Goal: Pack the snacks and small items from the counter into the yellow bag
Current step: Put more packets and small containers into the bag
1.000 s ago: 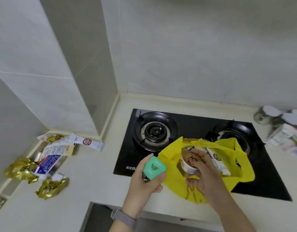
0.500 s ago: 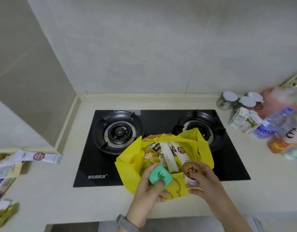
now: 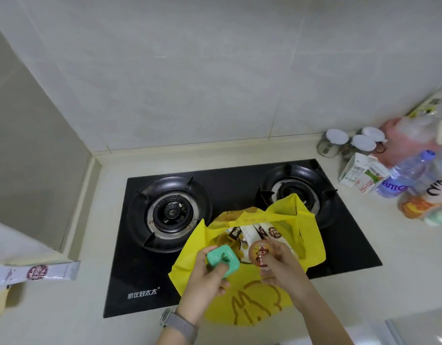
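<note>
Gripping a green box point(image 3: 222, 261) in the left hand point(image 3: 207, 282) and pinching a small round cup point(image 3: 261, 252) in the right hand point(image 3: 281, 268), both hovering over the open yellow bag point(image 3: 307, 235) lying on the stove's point(image 3: 130, 270) near edge, sachets point(image 3: 254, 234) showing inside.

The lower part of the yellow bag point(image 3: 312, 247) is covered by both forearms. The cup point(image 3: 261, 252) is half hidden by the right hand point(image 3: 281, 267). The packets point(image 3: 249, 234) inside are only partly seen. The bottles point(image 3: 409, 175) at the right edge are blurred and cut off, as is the sachet point(image 3: 38, 271) at the left edge.
</note>
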Motion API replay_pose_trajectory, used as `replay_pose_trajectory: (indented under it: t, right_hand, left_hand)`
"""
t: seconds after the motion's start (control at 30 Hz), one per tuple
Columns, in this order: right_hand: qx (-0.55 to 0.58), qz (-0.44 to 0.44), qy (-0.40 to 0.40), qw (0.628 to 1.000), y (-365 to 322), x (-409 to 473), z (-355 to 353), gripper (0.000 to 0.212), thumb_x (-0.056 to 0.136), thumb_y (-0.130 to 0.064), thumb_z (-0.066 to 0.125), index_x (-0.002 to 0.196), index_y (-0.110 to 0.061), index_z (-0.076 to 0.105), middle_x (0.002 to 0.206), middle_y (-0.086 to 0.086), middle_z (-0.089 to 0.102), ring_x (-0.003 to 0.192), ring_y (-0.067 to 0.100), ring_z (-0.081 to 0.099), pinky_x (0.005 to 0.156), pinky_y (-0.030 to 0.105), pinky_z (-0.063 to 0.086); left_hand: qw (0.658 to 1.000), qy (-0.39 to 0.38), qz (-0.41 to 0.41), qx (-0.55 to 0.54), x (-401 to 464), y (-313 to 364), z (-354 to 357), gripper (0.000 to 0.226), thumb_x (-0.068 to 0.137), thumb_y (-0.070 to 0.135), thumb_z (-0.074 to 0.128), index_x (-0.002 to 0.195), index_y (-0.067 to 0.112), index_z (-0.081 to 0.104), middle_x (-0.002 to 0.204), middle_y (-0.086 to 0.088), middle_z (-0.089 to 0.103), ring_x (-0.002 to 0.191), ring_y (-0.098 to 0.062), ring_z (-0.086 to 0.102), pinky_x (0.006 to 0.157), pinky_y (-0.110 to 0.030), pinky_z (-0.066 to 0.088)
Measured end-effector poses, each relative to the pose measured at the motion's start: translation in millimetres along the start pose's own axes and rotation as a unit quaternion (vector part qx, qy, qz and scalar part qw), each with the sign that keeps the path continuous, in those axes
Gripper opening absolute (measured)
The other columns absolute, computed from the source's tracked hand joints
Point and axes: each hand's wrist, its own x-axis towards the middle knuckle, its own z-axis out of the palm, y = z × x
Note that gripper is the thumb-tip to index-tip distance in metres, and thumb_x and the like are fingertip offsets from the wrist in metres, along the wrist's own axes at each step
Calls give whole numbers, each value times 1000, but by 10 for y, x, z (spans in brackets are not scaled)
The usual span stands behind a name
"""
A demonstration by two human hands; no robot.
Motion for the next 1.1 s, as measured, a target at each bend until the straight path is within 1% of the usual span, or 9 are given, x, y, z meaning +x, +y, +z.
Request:
replay_pose_trajectory:
  t: [0.13, 0.27, 0.37, 0.47, 0.7, 0.83, 0.9, 0.97, 1.1]
  right_hand:
    - [-55, 28, -32, 998, 101, 77, 241, 37, 89, -11, 58, 124, -19, 51, 104, 12, 63, 77, 23, 66, 64, 33, 60]
    - [-62, 22, 0, 998, 191, 210, 369, 37, 91, -10, 55, 127, -16, 49, 107, 13, 63, 76, 23, 68, 66, 34, 61]
    - [29, 47, 8, 998, 218, 352, 381, 38, 92, -6, 54, 129, -12, 47, 116, 20, 61, 79, 26, 70, 68, 36, 59]
    - [125, 68, 19, 990, 199, 454, 417, 32, 95, -5, 50, 127, -6, 47, 115, 24, 61, 83, 26, 69, 62, 29, 58]
    - [142, 56, 48, 987, 43, 571, 531, 29, 97, -8, 49, 125, -2, 49, 114, 23, 62, 89, 25, 68, 60, 23, 59]
    - [133, 28, 50, 989, 60, 559, 588, 22, 98, -4, 45, 118, -4, 53, 118, 19, 61, 98, 25, 66, 68, 22, 59]
    - [162, 26, 37, 986, 69, 508, 603, 26, 99, -1, 39, 123, -1, 48, 121, 19, 57, 108, 29, 61, 83, 28, 55]
    - [189, 37, 22, 981, 89, 431, 618, 23, 98, 3, 37, 118, -1, 47, 116, 19, 55, 104, 27, 60, 91, 33, 49]
    - [207, 46, -4, 977, 139, 285, 560, 23, 92, 7, 43, 111, -1, 53, 115, 25, 60, 105, 28, 61, 81, 29, 57]
  left_hand:
    - [1000, -9, -20, 22, 31, -68, -106, 44, 91, 9, 49, 126, 34, 40, 103, -8, 56, 49, -11, 54, 52, -24, 49]
    - [998, -6, -52, 33, 33, -128, -177, 44, 91, 13, 50, 127, 35, 35, 104, -8, 58, 49, -11, 55, 50, -24, 48]
    - [997, 8, -59, 41, 45, -133, -194, 37, 91, 14, 50, 124, 24, 36, 93, -4, 59, 52, -11, 58, 51, -22, 46]
    - [998, 13, -50, 41, 45, -111, -193, 30, 92, 15, 51, 117, 22, 38, 91, -2, 59, 57, -11, 59, 54, -22, 47]
    - [999, 21, -37, 28, 53, -72, -169, 33, 91, 13, 52, 117, 25, 35, 92, -1, 59, 59, -11, 61, 53, -20, 49]
    - [999, 23, -33, 16, 74, -72, -165, 37, 91, 13, 53, 122, 23, 36, 95, -3, 60, 59, -11, 62, 55, -21, 51]
    - [999, 24, -30, 6, 78, -72, -167, 36, 91, 12, 53, 120, 24, 37, 95, -3, 60, 60, -11, 63, 55, -21, 52]
    - [999, 26, -28, -3, 87, -69, -169, 36, 90, 12, 53, 120, 24, 39, 95, -3, 61, 60, -11, 63, 55, -21, 51]
    - [999, 32, -21, -14, 113, -37, -163, 39, 89, 10, 54, 123, 28, 43, 98, -4, 62, 60, -13, 62, 55, -23, 51]
